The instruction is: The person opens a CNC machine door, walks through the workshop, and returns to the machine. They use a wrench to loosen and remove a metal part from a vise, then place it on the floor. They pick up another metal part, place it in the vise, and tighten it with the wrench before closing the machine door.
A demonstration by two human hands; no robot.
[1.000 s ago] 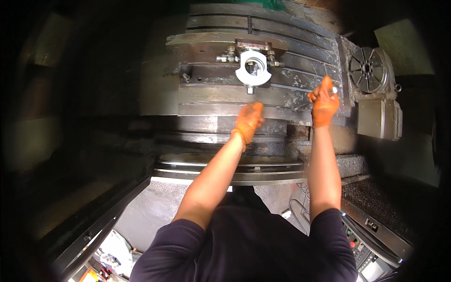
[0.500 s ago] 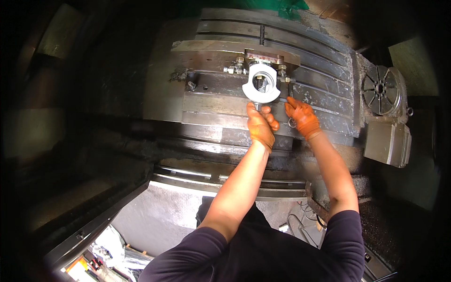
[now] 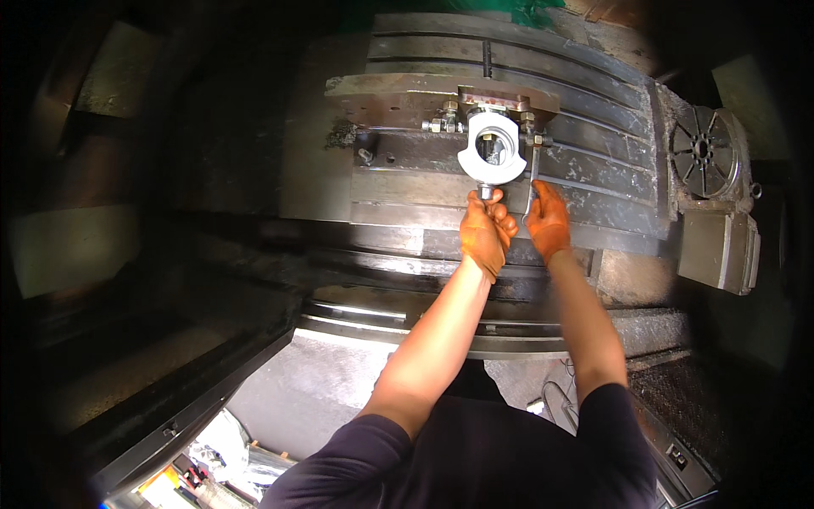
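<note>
A bright metal ring-shaped part (image 3: 511, 163) with a round bore sits in a fixture on the machine table. My left hand (image 3: 486, 236), in an orange glove, is closed around the short metal stem (image 3: 485, 192) at the near end of this part. Just to its right, my right hand (image 3: 549, 222), gloved alike, grips a slim wrench (image 3: 534, 166). The wrench points away from me, its far end close to the right clamp bolt and nut (image 3: 538, 139). Whether it sits on the nut, I cannot tell.
Another clamp bolt with nuts (image 3: 445, 125) stands left of the part, before a steel bar (image 3: 398, 84). The slotted machine table (image 3: 593, 165) spreads around. At the right stands a round slotted chuck (image 3: 703, 151); a green sheet (image 3: 534, 12) lies at the back.
My right hand has turned the wrench, which now points away from me beside the part. My left hand stays at the stem. The whole view has shifted slightly.
</note>
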